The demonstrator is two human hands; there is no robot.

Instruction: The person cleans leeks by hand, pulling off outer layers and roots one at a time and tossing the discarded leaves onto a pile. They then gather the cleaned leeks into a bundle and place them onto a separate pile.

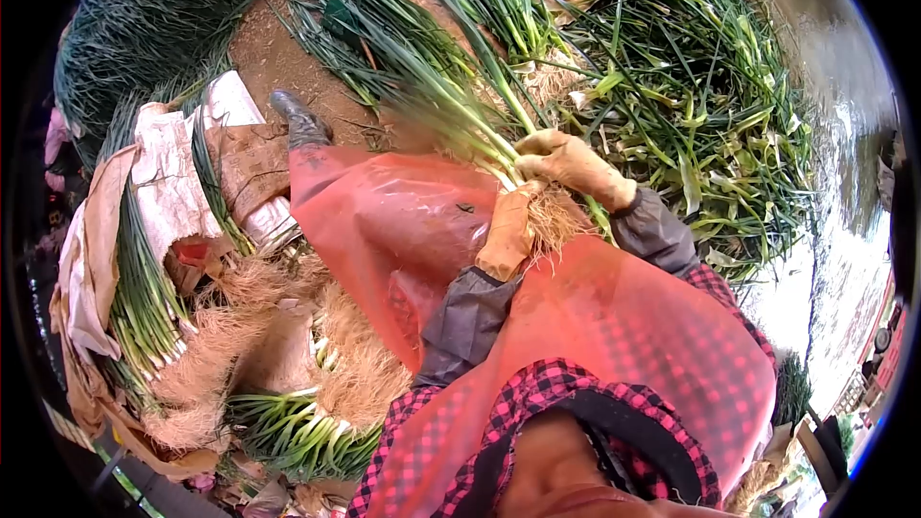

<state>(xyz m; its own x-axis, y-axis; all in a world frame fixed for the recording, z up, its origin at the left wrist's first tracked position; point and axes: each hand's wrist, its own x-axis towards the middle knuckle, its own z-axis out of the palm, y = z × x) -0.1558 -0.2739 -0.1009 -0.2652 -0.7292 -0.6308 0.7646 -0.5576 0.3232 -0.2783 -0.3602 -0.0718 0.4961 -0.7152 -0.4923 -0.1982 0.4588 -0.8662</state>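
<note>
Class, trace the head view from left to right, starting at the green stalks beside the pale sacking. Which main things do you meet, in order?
Green stalks → dark boot → gloved left hand → gloved right hand → heap of loose green leaves → wet, shiny ground.

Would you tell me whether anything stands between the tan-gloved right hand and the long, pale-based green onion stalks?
Nothing visible does: the right hand appears to touch the green onion stalks near their lower ends. The tan-gloved left hand, beside the beige fibrous roots, holds the stalks without coming between.
</note>
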